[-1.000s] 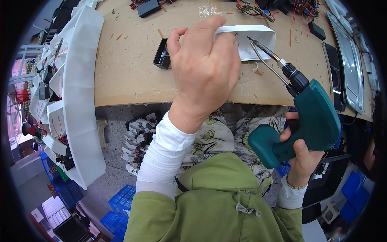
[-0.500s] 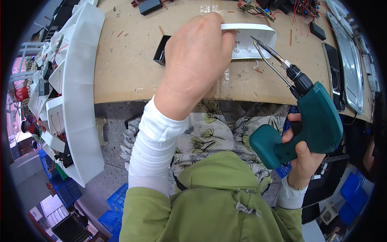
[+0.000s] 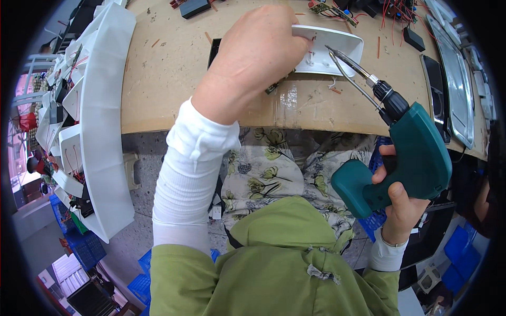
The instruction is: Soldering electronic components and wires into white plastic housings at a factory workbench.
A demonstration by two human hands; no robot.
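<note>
Green and black, the soldering gun [image 3: 421, 150] sits snug in my right grip [image 3: 403, 203]. My fingers are curled around its handle. Its long metal tip [image 3: 350, 63] points up and to the left, over the inside of a white plastic shell [image 3: 342, 39]. I cannot tell if the tip touches it. A thin bent metal tube [image 3: 363, 95] runs beside the tip.

The shell is on the bench [image 3: 174, 95], right in front of me, and I can see into it. My left grip [image 3: 255, 60] is at the shell's left end, with the thumb bent in there. Most of those fingers are hidden, so I cannot tell if they are holding on. A little bit of circuit board [image 3: 276, 85] pokes out below that hand. A black box [image 3: 213, 51] peeks out on its left side.

Near the shell lie a scrap of white string [image 3: 332, 82] and some thin brown strips [image 3: 378, 47]. At the far side of the bench there is another circuit board [image 3: 333, 10], and a bunch of red wires [image 3: 392, 13] is near a small black case [image 3: 414, 39]. A shiny metal tray [image 3: 454, 79] lies far to the right. On my left stands a long white bin [image 3: 103, 131], with wired white pieces [image 3: 69, 142] beside its wall.
</note>
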